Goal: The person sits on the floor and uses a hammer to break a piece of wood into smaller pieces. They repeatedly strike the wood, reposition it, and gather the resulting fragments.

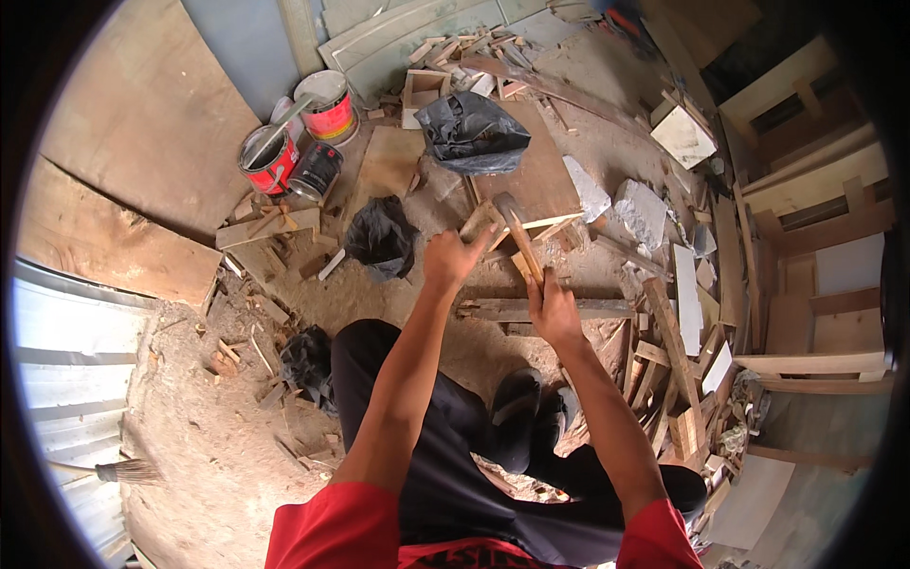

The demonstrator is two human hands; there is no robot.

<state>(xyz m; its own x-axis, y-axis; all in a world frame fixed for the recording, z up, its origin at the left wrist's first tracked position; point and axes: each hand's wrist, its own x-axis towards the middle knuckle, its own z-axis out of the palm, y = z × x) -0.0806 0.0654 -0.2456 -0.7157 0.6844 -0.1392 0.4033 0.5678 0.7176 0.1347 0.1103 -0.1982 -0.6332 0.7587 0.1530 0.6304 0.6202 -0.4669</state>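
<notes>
My right hand (553, 308) grips the wooden handle of a hammer (519, 235), whose metal head points up and away over the work. My left hand (453, 254) holds a small wooden piece (480, 220) just left of the hammer head. Both hands hover above a long wooden plank (569, 309) lying across the dusty floor in front of my bent legs. My feet in dark sandals (519, 394) rest below the plank.
Three paint cans (299, 142) stand at the upper left. Black plastic bags (471, 131) lie among wood offcuts. Stones (640, 211) and stacked planks crowd the right. Plywood sheets (142, 123) lean at left; a broom (123, 471) lies at lower left.
</notes>
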